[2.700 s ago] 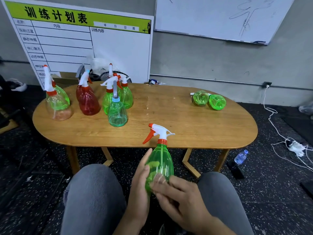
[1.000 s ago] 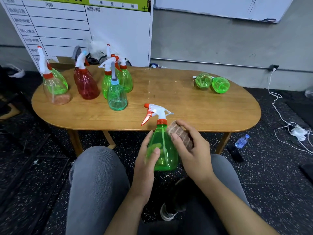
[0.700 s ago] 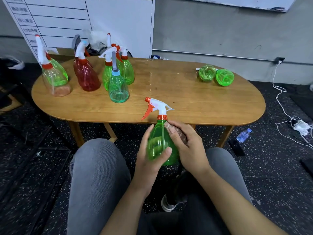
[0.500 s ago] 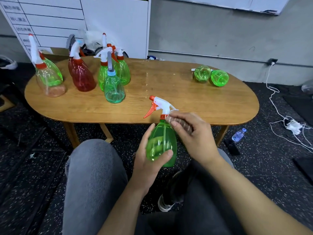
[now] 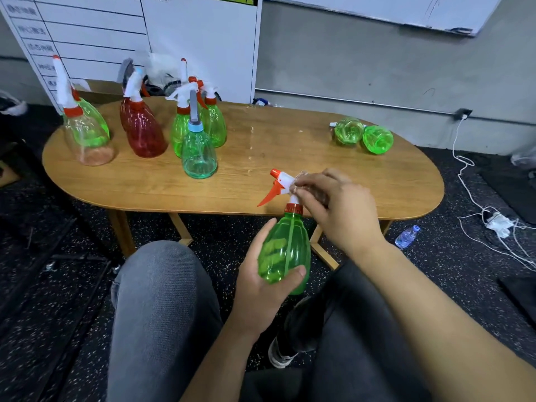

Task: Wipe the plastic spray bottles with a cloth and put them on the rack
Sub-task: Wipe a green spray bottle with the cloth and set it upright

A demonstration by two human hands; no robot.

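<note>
A green spray bottle [image 5: 285, 248] with a white head and orange trigger stands upright above my lap, in front of the table edge. My left hand [image 5: 261, 288] grips its body from below and behind. My right hand [image 5: 336, 207] holds a small crumpled cloth [image 5: 303, 181] against the white spray head; the cloth is mostly hidden by my fingers. Several more spray bottles stand at the table's left: a clear-orange one [image 5: 87, 134], a red one [image 5: 142, 129] and a teal one [image 5: 198, 152]. Two green bottles [image 5: 362, 136] lie on their sides at the far right.
The oval wooden table [image 5: 290, 158] stands in front of my knees. A whiteboard chart leans on the wall behind it. White cables and a plug [image 5: 496, 221] trail over the dark floor at right, near a small water bottle [image 5: 406, 236]. No rack shows.
My right hand with the cloth has moved up from the bottle's body and neck to the white spray head. My left hand keeps holding the body.
</note>
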